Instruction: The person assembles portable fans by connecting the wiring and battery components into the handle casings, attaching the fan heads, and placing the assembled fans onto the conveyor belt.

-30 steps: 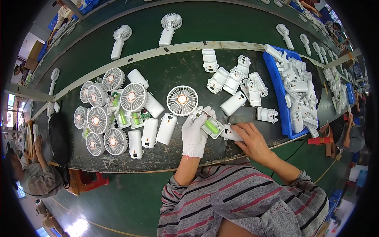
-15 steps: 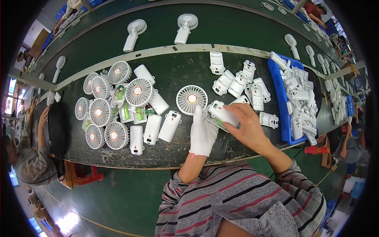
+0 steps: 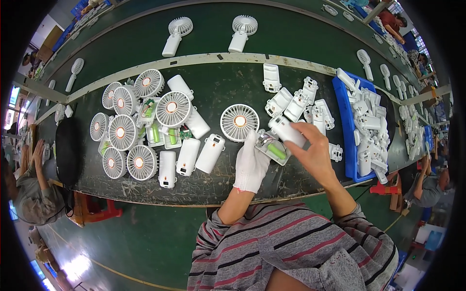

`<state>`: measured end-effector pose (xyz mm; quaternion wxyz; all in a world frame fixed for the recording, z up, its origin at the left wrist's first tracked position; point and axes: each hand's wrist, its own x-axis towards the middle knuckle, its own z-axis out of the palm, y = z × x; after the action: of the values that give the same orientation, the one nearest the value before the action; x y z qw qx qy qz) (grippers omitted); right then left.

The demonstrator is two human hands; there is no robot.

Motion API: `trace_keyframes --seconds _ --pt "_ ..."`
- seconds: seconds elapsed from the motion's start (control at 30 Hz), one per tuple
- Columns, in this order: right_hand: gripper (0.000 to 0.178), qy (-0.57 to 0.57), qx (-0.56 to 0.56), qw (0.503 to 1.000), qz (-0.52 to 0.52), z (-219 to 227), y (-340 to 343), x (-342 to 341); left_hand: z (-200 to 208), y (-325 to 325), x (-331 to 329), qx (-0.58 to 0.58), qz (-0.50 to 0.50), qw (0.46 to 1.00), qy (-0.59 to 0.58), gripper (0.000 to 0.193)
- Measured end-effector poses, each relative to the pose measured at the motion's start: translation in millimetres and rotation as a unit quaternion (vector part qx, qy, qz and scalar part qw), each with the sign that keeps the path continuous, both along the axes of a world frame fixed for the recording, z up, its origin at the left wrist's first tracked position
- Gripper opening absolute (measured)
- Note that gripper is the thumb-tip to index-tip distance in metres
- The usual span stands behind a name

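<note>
My left hand [image 3: 250, 162], in a white glove, is closed on a white handheld fan [image 3: 240, 122]. Its round grille faces up, and its handle lies open, showing a green battery [image 3: 276, 150] inside. Bare, my right hand [image 3: 313, 148] grips a white handle cover [image 3: 286, 132] between thumb and fingers, just above and to the right of the open handle. Left of my gloved hand lie several closed white cover pieces [image 3: 210, 153]. Beyond my right hand, more loose handle covers [image 3: 279, 101] are scattered on the dark worktable [image 3: 213, 186].
Several fan heads [image 3: 123, 132] are piled at the left, some with batteries exposed. A blue bin [image 3: 347, 131] full of white parts stands at the right. Finished-looking fans [image 3: 239, 34] lie on the green conveyor [image 3: 208, 36] behind a pale rail. A black bag [image 3: 69, 157] and co-workers flank the table.
My right hand has lifted the cover off the fan handle and moved slightly right, uncovering the green battery. Fans on the conveyor have shifted right in view.
</note>
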<state>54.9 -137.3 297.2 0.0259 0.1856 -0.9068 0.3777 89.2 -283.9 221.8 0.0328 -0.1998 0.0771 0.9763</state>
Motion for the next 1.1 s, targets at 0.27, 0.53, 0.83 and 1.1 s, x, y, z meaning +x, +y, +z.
trace_keyframes --seconds 0.27,0.53,0.83,1.1 --pt "0.014 0.045 -0.030 0.992 0.116 -17.7 -19.4 4.4 -3.3 -2.3 7.4 -0.015 -0.003 1.000 -0.006 0.027" --pt "0.009 -0.039 -0.042 0.992 0.116 -27.7 -19.3 2.9 -4.8 -3.1 11.6 -0.100 -0.013 0.995 -0.018 0.024" --pt "0.008 -0.170 -0.135 0.975 0.047 -41.1 -20.9 -0.7 -0.1 -2.1 13.0 -0.093 -0.010 0.996 -0.011 0.025" --pt "0.008 -0.170 -0.132 0.975 0.058 -41.3 -22.2 0.4 -1.9 -0.7 14.4 -0.113 -0.001 0.993 -0.018 0.025"
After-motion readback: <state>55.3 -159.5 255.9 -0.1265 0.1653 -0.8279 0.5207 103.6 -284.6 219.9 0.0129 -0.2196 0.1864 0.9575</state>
